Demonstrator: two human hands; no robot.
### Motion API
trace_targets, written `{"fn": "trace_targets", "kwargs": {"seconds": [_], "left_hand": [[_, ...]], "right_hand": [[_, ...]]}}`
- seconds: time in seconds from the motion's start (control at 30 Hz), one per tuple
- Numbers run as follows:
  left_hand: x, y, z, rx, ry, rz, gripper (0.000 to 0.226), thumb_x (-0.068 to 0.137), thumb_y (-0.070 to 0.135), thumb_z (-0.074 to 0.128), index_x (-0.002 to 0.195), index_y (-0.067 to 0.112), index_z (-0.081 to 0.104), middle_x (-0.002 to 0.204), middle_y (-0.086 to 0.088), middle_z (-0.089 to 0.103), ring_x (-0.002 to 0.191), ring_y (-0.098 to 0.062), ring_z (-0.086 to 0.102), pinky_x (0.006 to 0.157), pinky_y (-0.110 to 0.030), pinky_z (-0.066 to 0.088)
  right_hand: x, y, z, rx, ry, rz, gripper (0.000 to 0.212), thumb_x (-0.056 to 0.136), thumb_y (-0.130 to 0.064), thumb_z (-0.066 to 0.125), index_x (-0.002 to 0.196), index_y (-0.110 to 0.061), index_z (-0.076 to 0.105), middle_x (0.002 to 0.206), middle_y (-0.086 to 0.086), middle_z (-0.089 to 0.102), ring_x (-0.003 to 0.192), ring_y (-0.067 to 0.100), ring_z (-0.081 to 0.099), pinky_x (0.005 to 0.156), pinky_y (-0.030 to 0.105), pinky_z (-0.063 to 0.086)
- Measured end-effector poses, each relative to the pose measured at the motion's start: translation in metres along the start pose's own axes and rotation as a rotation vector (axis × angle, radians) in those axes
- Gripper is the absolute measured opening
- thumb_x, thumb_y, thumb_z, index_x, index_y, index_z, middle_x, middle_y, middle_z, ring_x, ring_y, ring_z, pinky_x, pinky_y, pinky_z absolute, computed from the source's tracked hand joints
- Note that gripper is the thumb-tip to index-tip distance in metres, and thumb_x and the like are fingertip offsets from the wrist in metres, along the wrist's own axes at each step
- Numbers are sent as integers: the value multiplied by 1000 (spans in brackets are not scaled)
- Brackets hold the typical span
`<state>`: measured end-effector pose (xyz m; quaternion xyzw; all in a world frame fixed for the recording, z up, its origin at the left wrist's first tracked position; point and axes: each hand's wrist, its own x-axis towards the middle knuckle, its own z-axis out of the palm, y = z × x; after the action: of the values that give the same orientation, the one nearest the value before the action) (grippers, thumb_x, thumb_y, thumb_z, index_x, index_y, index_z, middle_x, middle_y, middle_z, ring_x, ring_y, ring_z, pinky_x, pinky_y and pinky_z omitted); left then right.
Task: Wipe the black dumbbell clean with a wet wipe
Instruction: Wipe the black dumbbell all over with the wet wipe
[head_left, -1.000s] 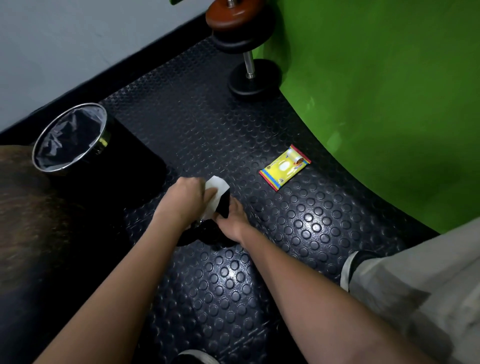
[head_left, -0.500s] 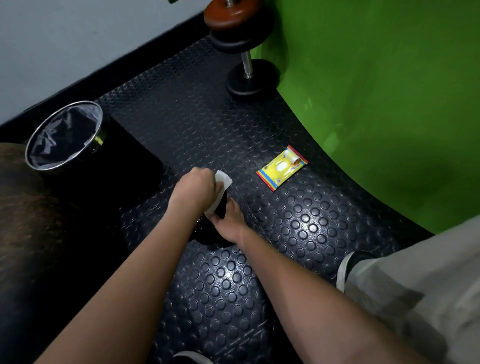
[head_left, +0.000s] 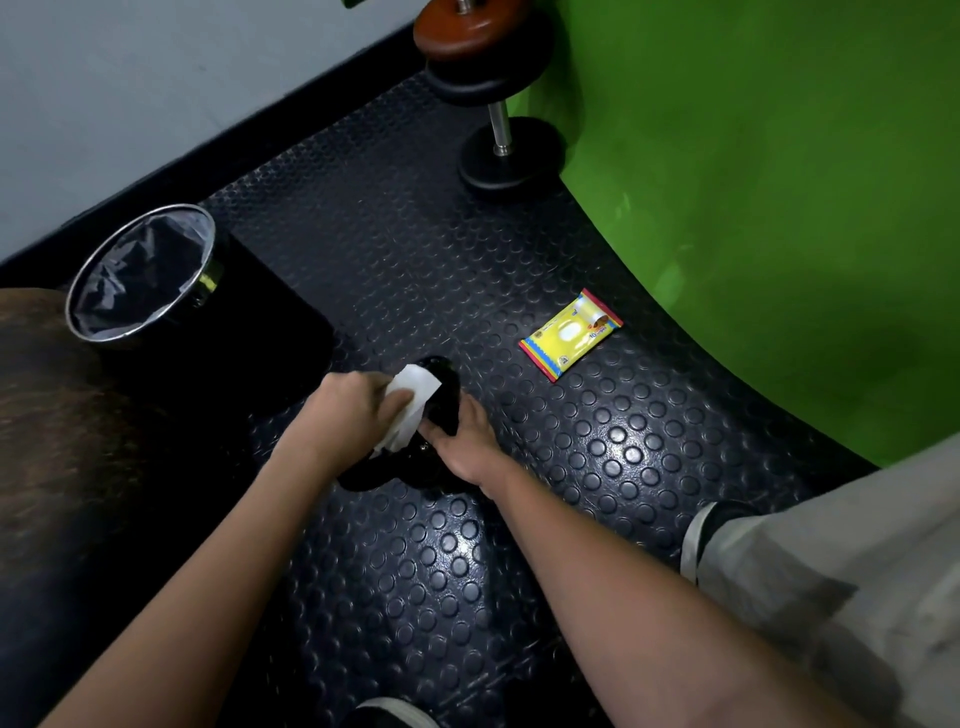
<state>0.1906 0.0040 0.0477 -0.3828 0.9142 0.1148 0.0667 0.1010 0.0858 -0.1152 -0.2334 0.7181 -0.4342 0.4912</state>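
A small black dumbbell (head_left: 444, 387) lies on the studded black floor mat in the middle of the view, mostly hidden by my hands. My left hand (head_left: 345, 413) grips a white wet wipe (head_left: 413, 402) and presses it against the dumbbell's upper end. My right hand (head_left: 465, 441) holds the dumbbell from the right side, fingers curled round it. Only the far head and a dark part near my wrists show.
A yellow wet-wipe pack (head_left: 571, 335) lies on the mat to the right. A lined metal bin (head_left: 143, 273) stands at the left. A bigger dumbbell (head_left: 498, 98) stands upright at the back beside a green backdrop (head_left: 779, 182). My knee and shoe (head_left: 727, 525) are at right.
My left hand has slid the wipe along the dumbbell, first up and right, then back a little. My right hand keeps its hold. The view has shifted slightly.
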Motion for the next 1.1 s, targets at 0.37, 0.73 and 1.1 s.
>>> {"fn": "trace_targets", "kwargs": {"seconds": [0.37,0.73,1.1], "left_hand": [[36,56,2,239,-84,-24,34,86,18,53,57,14,35,58,-2,40,51,-21,39,46,-26,32],[53,73,16,307,-94,9,33,91,8,49,60,13,38,71,-8,52,59,-24,53,48,-31,39],[45,38,5,173,-136,-77,34,94,42,53,95,8,61,86,-7,59,69,-21,53,57,-30,39]], "right_hand": [[0,0,1,-1,19,3,85,86,-56,61,155,-28,21,163,-4,14,150,26,19,121,47,23],[-4,-3,2,0,14,9,97,76,-66,63,154,-22,24,161,-1,20,148,28,25,119,48,27],[0,-1,2,-13,4,25,91,79,-69,57,154,-30,23,163,-6,13,150,26,19,120,49,25]]}}
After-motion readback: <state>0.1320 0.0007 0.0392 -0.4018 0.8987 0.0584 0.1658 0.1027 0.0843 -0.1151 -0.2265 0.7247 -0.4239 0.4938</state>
